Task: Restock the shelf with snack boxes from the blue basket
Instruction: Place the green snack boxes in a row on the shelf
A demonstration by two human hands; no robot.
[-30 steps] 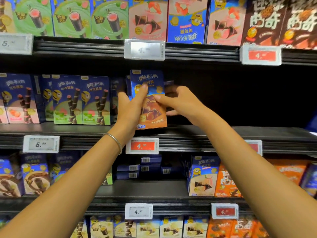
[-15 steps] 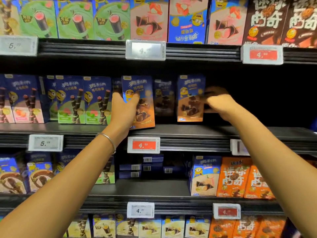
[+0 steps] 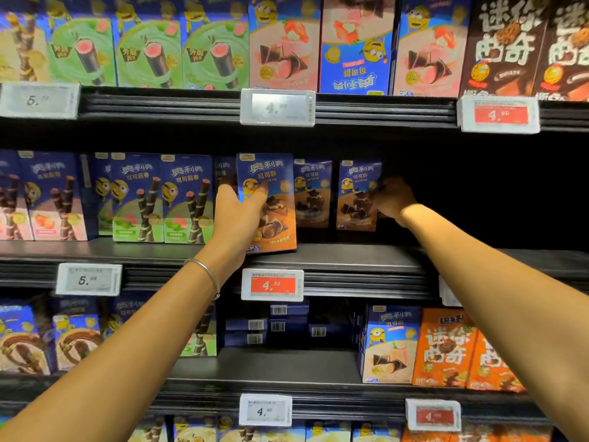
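Grip check: left hand (image 3: 236, 218) clasps blue-and-orange cardboard snack box (image 3: 276, 186), frame centre; right hand (image 3: 394, 199) pinches matching box (image 3: 356, 196), right of centre. Likely light, stiff, crushable; hold side edges.

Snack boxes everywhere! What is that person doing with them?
A person is stocking the middle shelf. Their left grip holds a blue-and-orange front box upright at the shelf's front edge. Their right grip holds a matching back box deeper in and to the right. A third matching box stands between the two.
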